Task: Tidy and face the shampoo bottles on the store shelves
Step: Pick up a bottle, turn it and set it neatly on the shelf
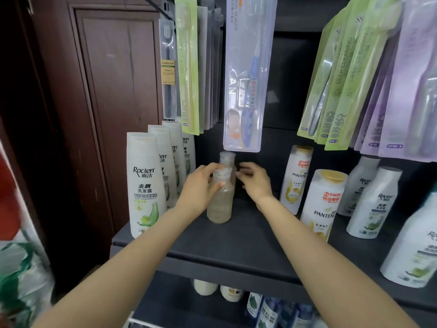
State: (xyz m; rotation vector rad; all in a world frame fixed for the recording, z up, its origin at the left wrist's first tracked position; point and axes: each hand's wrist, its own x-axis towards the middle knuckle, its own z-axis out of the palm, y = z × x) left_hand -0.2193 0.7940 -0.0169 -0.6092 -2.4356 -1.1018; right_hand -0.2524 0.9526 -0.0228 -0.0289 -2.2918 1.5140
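Two clear bottles stand one behind the other on the dark shelf (236,242). My left hand (201,185) grips the front clear bottle (220,202) around its neck and shoulder. My right hand (255,183) hovers with fingers apart beside the rear clear bottle (227,159), just right of it; I cannot tell if it touches. A row of white Raclen bottles (145,185) lines the shelf's left side, labels forward. Two white Pantene bottles (322,204) with gold caps stand to the right, tilted slightly.
More white Raclen bottles (373,202) fill the far right of the shelf. Packaged toothbrushes (246,74) hang above, low over the clear bottles. A lower shelf holds several bottles (272,308). A brown wooden door (94,114) is at left.
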